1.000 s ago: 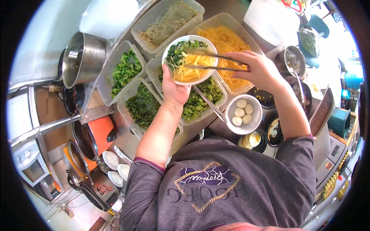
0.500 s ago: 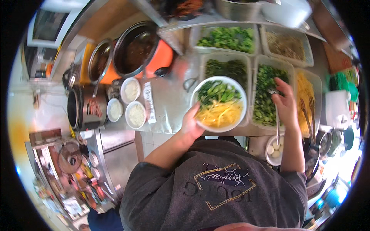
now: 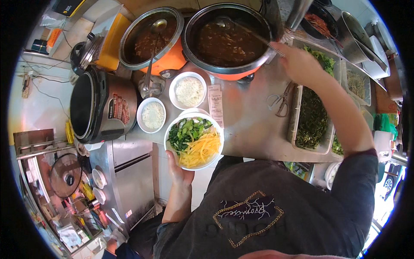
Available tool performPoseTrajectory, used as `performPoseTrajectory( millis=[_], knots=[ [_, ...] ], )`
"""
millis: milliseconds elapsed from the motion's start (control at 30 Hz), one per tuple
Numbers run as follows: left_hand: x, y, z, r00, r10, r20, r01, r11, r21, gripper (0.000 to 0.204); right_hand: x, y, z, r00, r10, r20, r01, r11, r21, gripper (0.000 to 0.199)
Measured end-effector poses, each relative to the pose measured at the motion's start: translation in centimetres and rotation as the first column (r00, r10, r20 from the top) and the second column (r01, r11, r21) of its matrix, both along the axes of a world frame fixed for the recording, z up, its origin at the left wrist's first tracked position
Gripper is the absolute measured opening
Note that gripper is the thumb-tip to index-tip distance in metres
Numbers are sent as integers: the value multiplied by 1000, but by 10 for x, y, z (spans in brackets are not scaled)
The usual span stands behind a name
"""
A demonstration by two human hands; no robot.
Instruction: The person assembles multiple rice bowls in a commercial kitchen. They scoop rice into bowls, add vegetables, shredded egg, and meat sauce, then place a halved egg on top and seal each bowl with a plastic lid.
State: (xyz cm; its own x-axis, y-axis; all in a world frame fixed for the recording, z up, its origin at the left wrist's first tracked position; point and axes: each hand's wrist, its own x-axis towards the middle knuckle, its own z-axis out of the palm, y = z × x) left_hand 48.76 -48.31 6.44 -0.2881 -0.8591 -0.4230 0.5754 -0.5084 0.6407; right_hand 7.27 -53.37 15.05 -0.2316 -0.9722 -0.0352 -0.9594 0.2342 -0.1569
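Observation:
My left hand (image 3: 179,172) holds a white bowl (image 3: 221,151) from its near left side. Chopped greens (image 3: 186,133) and yellow shreds (image 3: 200,147) fill it. At the upper right, my right hand (image 3: 297,62) is closed round the handle of a ladle (image 3: 250,32), whose head sits in brown stew in an orange pot (image 3: 235,76). Two bowls of white rice (image 3: 188,91) (image 3: 152,115) stand beyond and left of the held bowl. The rim of another white bowl (image 3: 194,111) peeks out behind it, its contents hidden.
A second orange pot (image 3: 161,62) with its own ladle (image 3: 153,49) stands to the left, near a rice cooker (image 3: 114,105). Scissors (image 3: 280,103) and a paper slip (image 3: 216,108) lie on the steel counter (image 3: 254,129). Trays of greens (image 3: 317,144) line the right.
My view has swung left. My left hand has carried the bowl left, in front of the rice bowls. My right hand has left the greens tray and taken hold of the ladle in the pot.

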Motion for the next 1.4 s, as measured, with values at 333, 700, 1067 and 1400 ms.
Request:
performPoseTrajectory(
  millis=[333, 700, 1067, 1400],
  knots=[
    [6, -62, -17, 994, -65, -89, 68, 997, 30, 69, -2, -15, 63, 999, 35, -32, -26, 972, 232, 44],
    [-17, -83, -16, 996, -88, -20, 90, 993, 78, 69, 7, -3, 40, 698, -102, 709, -140, 951, 276, 42],
    [-31, -87, -2, 992, -129, -14, 129, 992, 9, 71, 33, 46, 77, 806, -168, 567, -8, 956, 294, 43],
    [-37, -94, 18, 998, -7, 63, 8, 1000, -8, 67, 6, 46, 47, 287, -514, 808, 174, 858, 484, 39]
  ],
)
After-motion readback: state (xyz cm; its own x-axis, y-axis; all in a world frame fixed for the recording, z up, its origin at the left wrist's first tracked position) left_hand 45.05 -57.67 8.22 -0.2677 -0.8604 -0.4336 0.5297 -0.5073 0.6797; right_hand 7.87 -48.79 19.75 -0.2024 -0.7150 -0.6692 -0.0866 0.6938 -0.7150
